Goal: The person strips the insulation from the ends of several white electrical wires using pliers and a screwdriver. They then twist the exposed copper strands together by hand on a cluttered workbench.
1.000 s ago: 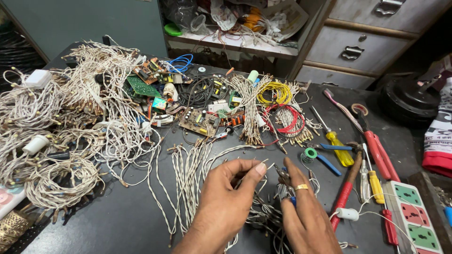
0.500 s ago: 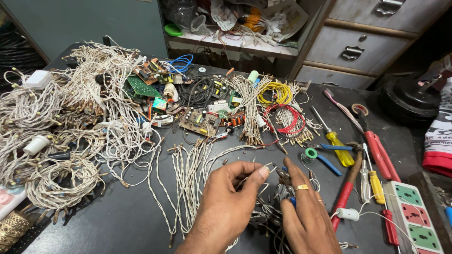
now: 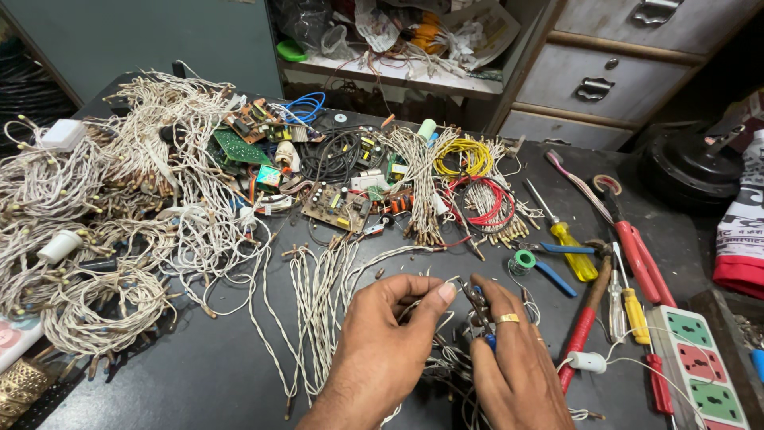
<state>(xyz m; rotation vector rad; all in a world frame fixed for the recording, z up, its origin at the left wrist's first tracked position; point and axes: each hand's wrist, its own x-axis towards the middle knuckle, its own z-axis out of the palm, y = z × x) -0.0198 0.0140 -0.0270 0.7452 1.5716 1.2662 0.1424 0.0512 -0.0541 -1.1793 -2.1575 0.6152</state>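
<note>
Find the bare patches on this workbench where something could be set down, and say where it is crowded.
Bare dark tabletop lies between the coiled light strings and the left hand. A smaller strip lies between the red-handled pliers and the black round object. Circuit boards and wire bundles crowd the middle.

Electronics repair workshop. Dark tabletop crowded with coiled white wire bundles at left, bare circuit boards at centre, and yellow and red wire loops. Hand tools at right: screwdrivers, red-handled pliers, power strip. Grey metal drawers upper right; cluttered shelf top centre.
</note>
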